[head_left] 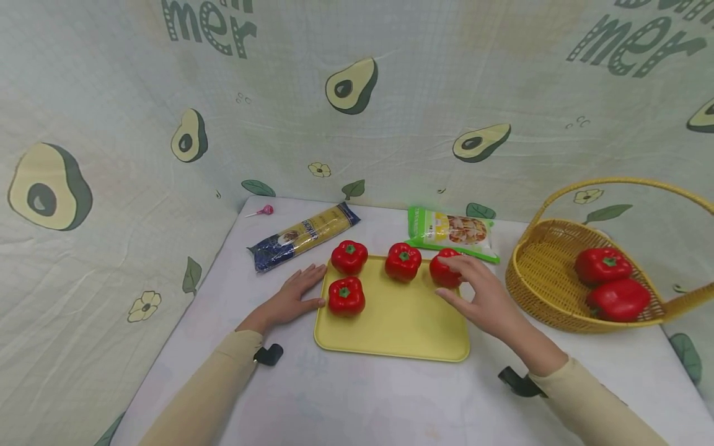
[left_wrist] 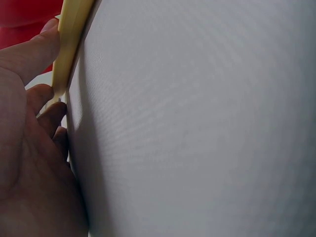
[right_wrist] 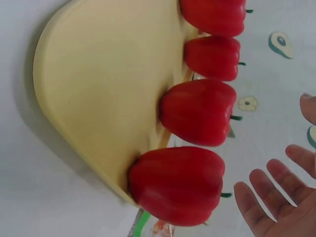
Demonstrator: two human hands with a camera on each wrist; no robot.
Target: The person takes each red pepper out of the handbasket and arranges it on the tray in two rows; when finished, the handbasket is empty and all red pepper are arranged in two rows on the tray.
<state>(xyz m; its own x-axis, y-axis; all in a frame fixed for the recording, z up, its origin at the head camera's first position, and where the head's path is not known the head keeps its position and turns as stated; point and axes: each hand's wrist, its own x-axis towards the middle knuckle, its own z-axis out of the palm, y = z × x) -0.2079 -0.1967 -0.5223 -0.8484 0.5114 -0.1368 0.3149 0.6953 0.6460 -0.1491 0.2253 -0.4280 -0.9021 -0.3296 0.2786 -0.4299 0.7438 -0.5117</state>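
Several red bell peppers stand on a yellow tray (head_left: 401, 328), stems up. My left hand (head_left: 289, 298) lies at the tray's left edge, its thumb (left_wrist: 42, 52) against the rim in the left wrist view. Near that hand are the front-left pepper (head_left: 346, 297) and the back-left pepper (head_left: 349, 257). Another pepper (head_left: 403, 262) sits at the tray's back middle. Over the right-hand pepper (right_wrist: 177, 185) hovers my right hand (head_left: 485, 297), partly covering it in the head view. The right wrist view shows its fingers (right_wrist: 256, 205) spread and apart from the pepper's stem.
A yellow wicker basket (head_left: 535, 297) with a tall handle stands at the right, holding two red peppers (head_left: 619, 300). Behind the tray lie a green food packet (head_left: 457, 232), a blue-and-gold pasta packet (head_left: 304, 236) and a pink lollipop (head_left: 268, 210). Avocado-print cloth (head_left: 413, 148) hangs behind the table.
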